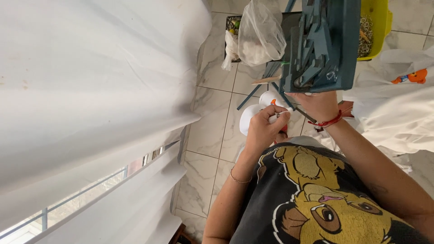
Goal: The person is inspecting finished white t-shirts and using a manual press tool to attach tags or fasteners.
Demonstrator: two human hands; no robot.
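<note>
A small white object (275,118) is pinched between the closed fingers of the left hand (264,129). Just beside it, the right hand (318,105), banded at the wrist by a red cord bracelet (329,122), is closed on the lower edge of a dark teal wooden piece (323,45). Beyond both hands, a clear plastic bag (260,34) is seen above the left hand, and a yellow bin (377,22) lies past the wooden piece.
</note>
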